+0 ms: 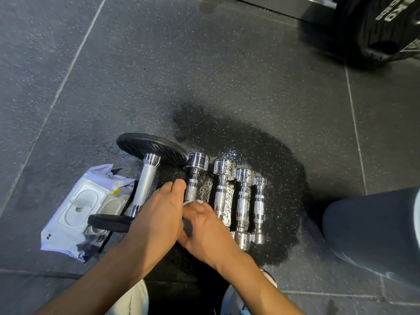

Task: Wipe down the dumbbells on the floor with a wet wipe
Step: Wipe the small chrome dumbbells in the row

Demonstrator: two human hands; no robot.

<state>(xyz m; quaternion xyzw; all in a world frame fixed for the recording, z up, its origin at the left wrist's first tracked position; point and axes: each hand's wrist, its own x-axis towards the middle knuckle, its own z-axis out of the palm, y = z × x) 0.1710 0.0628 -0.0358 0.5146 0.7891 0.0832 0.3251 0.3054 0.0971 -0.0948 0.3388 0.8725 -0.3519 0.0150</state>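
Wet wipe pack [85, 210] lies on the floor [204, 76] left of my left hand [156, 214]. Left hand rests fingers curled over the second dumbbell's [193, 183] handle. My right hand [204, 230], touching it, presses a white wet wipe [193, 203] against that dumbbell. Three smaller chrome dumbbells [243, 201] lie just right.
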